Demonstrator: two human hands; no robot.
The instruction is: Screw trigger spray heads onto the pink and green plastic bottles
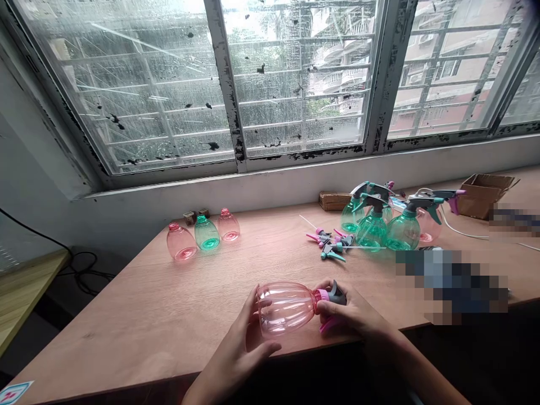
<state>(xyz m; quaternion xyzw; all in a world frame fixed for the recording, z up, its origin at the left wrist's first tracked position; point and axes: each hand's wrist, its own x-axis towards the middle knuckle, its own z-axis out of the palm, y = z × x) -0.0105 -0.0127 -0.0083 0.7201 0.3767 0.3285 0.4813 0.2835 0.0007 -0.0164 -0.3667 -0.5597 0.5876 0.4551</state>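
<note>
A clear pink spray bottle (283,306) lies on its side near the front edge of the wooden table (169,304). My left hand (244,343) cups the bottle's base, fingers wrapped round it. My right hand (352,315) grips the grey and pink trigger head (333,306) at the bottle's neck. Both hands are closed on the bottle.
Three capless bottles, two pink (181,243) and one green (206,233), stand at the back left. Loose trigger heads (331,243) lie mid-table. Several finished sprayers (379,225) stand at the right, with a cardboard box (483,194) and a small brown box (334,200) near the window wall.
</note>
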